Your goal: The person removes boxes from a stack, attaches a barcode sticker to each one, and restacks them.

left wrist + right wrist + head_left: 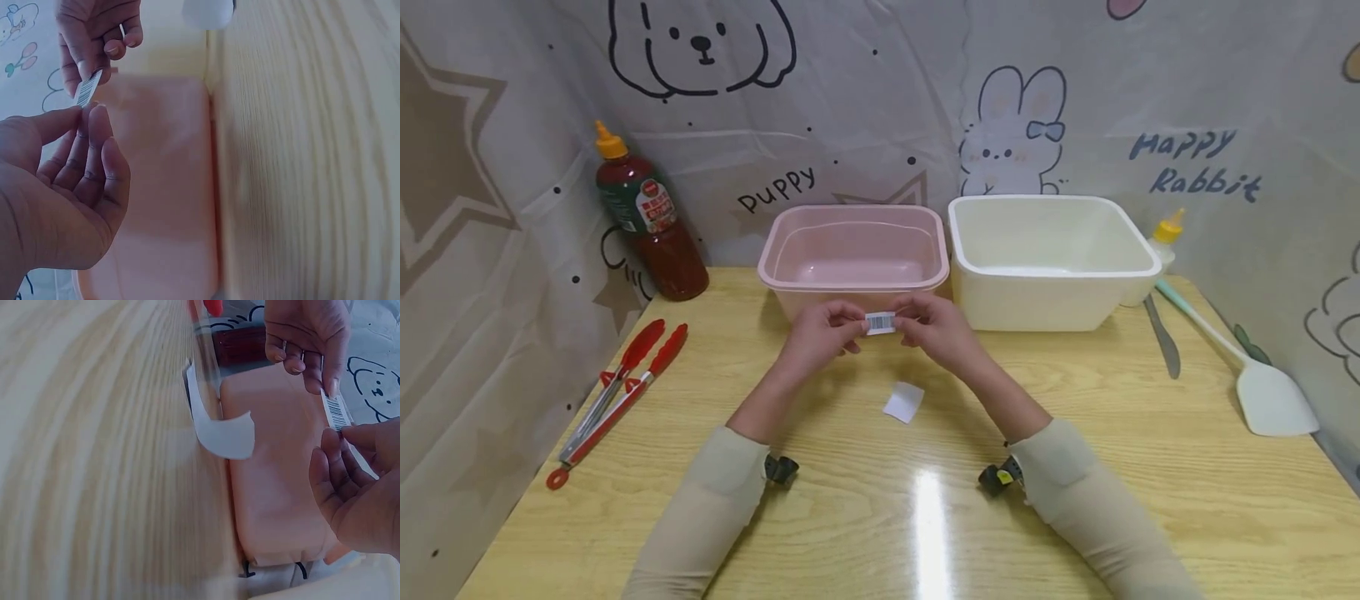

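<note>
A small white barcode sticker (880, 322) is stretched between both hands, its striped face toward the head camera. My left hand (826, 332) pinches one end between thumb and fingertips, and my right hand (942, 330) pinches the other. In the left wrist view the barcode sticker (87, 90) spans the fingertips of the two hands. Just behind the hands stands a pink bin (857, 293). On the table nearer the body lies a white piece of paper (904, 402); the right wrist view shows this paper (222, 434) curling up at its ends.
Right of the pink bin stands a white bin (1037, 302). Red-handled tongs (617, 400) and a sauce bottle (651, 225) are at the left. Toward the right edge are a yellow-capped bottle (1165, 242), a knife (1163, 337) and a white spatula (1273, 398).
</note>
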Available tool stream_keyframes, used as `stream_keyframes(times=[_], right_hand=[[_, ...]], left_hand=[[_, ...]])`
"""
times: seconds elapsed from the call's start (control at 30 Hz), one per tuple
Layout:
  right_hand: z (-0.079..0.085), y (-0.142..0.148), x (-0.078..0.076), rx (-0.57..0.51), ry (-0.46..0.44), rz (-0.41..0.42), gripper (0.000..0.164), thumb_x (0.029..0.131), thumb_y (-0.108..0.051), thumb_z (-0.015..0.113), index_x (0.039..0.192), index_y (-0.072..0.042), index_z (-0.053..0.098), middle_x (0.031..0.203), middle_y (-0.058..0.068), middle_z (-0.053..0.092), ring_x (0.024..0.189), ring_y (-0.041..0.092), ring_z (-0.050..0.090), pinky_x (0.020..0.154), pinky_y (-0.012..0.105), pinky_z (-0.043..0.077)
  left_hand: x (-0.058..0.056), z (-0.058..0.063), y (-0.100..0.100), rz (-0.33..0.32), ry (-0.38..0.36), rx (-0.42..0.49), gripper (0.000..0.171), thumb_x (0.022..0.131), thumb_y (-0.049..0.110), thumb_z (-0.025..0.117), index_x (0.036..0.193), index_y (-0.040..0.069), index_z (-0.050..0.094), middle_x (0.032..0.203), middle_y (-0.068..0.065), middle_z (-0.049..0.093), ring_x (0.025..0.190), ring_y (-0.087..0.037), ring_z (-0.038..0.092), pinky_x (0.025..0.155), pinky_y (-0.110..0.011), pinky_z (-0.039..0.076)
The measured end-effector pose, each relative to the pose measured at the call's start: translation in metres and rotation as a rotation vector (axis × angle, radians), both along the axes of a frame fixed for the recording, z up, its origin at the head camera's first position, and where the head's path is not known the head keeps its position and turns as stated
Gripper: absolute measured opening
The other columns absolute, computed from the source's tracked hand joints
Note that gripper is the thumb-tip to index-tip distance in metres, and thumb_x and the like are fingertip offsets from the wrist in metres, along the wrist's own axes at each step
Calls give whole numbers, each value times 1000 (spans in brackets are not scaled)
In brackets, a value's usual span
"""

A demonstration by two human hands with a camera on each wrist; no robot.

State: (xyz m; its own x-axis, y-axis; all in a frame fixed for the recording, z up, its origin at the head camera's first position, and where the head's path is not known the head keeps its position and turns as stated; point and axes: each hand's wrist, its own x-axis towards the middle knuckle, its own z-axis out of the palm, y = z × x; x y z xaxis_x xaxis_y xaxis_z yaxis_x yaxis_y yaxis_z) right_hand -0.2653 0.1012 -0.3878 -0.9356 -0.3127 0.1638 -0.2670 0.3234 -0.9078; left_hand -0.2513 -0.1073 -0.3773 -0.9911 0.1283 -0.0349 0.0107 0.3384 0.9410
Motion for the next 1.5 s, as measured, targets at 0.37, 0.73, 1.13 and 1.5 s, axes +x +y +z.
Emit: stream_keyframes(times=[0.37,0.73,1.13,1.5], right_hand=[[-11,-17,-3,-69,-114,25,30,99,-11,64,127,-2,65,116,26,71,94,48,69,71,28,59],[-16,-31,-9,-91,-155,13,31,101,-16,60,123,5,68,119,26,70,85,28,73,69,24,58],[-19,-42,-13,-116,-152,42,34,101,-14,57,127,6,67,130,22,68,103,45,71,75,32,62],[-17,-41,-12,-116,-148,58,35,101,-12,54,127,7,66,131,23,67,105,46,70,81,42,63]], left_hand=[[-4,-4,-18,38,54,-40,18,95,11,69,106,-2,70,98,-16,72,65,-13,65,77,-49,61],[-10,-13,-27,110,50,-67,18,95,11,70,107,-2,72,106,-19,74,72,-21,69,78,-47,61],[-17,-17,-30,148,45,-88,24,95,15,70,112,-1,74,111,-18,75,95,-38,71,82,-44,61],[-17,-18,-28,141,46,-160,30,96,23,70,118,3,74,111,-16,75,89,-38,72,58,-19,49]])
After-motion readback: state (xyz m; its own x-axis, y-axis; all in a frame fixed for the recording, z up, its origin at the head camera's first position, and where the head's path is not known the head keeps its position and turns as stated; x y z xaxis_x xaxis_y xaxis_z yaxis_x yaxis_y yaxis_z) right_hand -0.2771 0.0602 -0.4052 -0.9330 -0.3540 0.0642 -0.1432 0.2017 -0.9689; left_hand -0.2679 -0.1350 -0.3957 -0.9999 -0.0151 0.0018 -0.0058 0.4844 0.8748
